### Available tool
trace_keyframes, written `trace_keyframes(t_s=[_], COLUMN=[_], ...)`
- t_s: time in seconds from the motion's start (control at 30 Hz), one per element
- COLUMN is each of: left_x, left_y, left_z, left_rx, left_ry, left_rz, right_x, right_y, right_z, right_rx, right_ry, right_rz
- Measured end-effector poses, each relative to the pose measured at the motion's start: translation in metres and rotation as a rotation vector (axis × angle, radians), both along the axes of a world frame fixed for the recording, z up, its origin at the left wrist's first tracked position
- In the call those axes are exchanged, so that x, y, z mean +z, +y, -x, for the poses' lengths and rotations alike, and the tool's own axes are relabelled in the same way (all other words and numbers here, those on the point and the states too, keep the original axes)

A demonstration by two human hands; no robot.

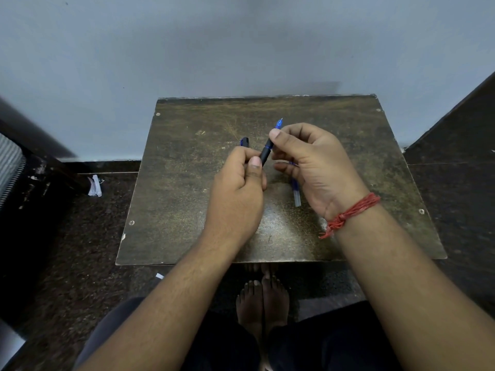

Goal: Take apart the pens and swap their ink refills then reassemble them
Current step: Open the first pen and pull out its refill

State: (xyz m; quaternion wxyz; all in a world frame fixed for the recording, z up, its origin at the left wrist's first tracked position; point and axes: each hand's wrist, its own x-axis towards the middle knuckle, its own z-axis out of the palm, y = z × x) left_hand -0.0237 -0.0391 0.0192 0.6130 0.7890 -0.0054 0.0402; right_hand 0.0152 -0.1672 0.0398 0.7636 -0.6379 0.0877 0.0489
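Clear pen (296,195) on table (187,183) under right hand (313,167); cap (244,142) beyond left hand (238,188). Both hands grip black pen (266,153) between them.

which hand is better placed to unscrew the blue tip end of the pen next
Right. The right hand already pinches the blue tip section of the black pen between thumb and fingers, while the left hand grips the barrel lower down and looks better suited to steadying it.

pen (266,155): black, blue tip | table (187,183): mottled brown | wrist thread (353,210): red
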Motion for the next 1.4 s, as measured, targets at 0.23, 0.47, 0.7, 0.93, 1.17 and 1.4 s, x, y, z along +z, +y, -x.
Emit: trace_keyframes(t_s=[0.23, 0.47, 0.7, 0.93, 1.17, 1.4], left_x=[-0.0007, -0.0020, -0.0023, -0.0019, -0.0010, -0.0015], left_y=[0.0007, 0.0005, -0.0001, -0.0001, -0.0002, 0.0004], left_z=[-0.0001, -0.0005, -0.0005, 0.0004, 0.0011, -0.0001], left_rx=[-0.003, -0.017, -0.009, -0.013, -0.013, -0.013], left_ry=[-0.005, -0.003, 0.003, -0.003, -0.007, 0.003], left_rz=[-0.007, 0.010, 0.010, -0.007, -0.018, -0.002], right_x=[0.0037, -0.0005, 0.0031, 0.0004, -0.0011, 0.0020], right_y=[-0.0005, -0.0006, -0.0009, -0.0014, -0.0032, -0.0004], right_z=[-0.0001, -0.0007, -0.0008, -0.0015, -0.0027, -0.0009], right_rx=[0.014, -0.012, 0.011, -0.005, 0.011, 0.029], right_ry=[0.027, 0.014, 0.012, 0.034, 0.016, 0.034], right_rz=[-0.050, -0.011, -0.047, -0.065, -0.031, -0.100])
